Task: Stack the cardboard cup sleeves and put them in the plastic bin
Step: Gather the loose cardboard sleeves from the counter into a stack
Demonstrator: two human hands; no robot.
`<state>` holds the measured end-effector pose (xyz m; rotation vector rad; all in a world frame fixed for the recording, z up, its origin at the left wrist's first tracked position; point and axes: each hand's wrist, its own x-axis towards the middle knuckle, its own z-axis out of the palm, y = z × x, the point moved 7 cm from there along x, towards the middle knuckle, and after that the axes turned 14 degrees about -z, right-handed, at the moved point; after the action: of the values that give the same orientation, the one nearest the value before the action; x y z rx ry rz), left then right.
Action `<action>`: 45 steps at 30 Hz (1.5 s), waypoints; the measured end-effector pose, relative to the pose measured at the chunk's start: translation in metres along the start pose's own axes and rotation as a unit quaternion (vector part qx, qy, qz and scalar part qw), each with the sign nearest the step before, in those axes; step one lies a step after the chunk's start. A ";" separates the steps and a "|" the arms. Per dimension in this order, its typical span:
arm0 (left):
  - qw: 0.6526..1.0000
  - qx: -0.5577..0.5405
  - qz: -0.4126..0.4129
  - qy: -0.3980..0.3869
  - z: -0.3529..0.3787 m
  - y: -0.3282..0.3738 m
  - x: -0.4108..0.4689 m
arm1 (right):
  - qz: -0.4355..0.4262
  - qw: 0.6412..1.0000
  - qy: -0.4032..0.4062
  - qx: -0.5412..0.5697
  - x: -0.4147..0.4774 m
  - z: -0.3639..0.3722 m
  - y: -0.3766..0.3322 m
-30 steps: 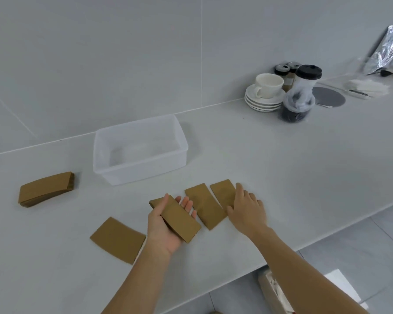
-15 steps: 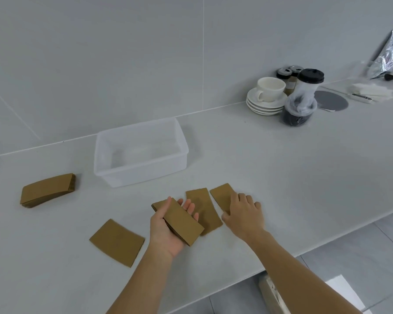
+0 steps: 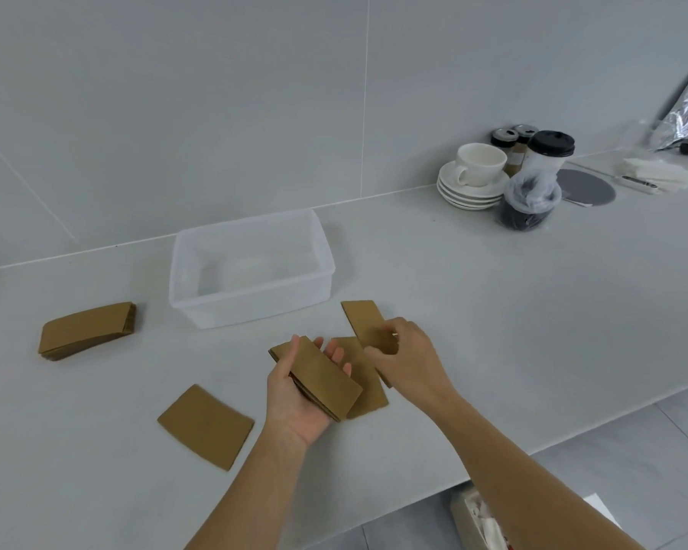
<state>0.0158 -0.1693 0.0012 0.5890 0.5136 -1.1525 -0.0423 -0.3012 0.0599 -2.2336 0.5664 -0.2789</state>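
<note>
Head view: my left hand (image 3: pixel 298 394) cradles a small sleeve stack (image 3: pixel 318 377), my right hand (image 3: pixel 408 357) pinches one sleeve (image 3: pixel 364 321), two singles lie loose, and a bigger pile (image 3: pixel 86 331) sits left of the bin (image 3: pixel 251 271).

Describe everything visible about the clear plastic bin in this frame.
The plastic bin is a translucent, whitish rectangular tub with rounded corners and a rolled rim, lidless and open upward. It sits flat on the pale grey counter, close to the tiled wall. No cardboard sleeves are inside yet; only a blurry pale patch shows through its bottom. Neither hand touches it. The nearest sleeve, the one the right hand is lifting, lies just in front of its right corner, apart from it.
</note>
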 end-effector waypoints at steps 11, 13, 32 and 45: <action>0.997 0.062 0.021 -0.052 0.001 0.004 -0.002 | -0.091 0.991 -0.096 0.029 -0.020 0.053 -0.048; 0.997 0.057 0.023 -0.045 -0.001 0.004 -0.003 | -0.096 0.990 -0.107 0.015 -0.020 0.058 -0.050; 0.995 -0.010 0.065 0.075 -0.041 0.026 -0.014 | -0.021 0.983 -0.097 -0.158 0.000 0.050 -0.021; 0.992 -0.027 0.074 0.100 -0.059 0.028 -0.025 | -0.022 0.951 -0.059 -0.302 -0.011 0.069 0.005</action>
<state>0.0293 -0.1046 -0.0213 0.6885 0.6586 -0.9423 -0.0279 -0.2539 0.0104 -2.8328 0.5934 0.0191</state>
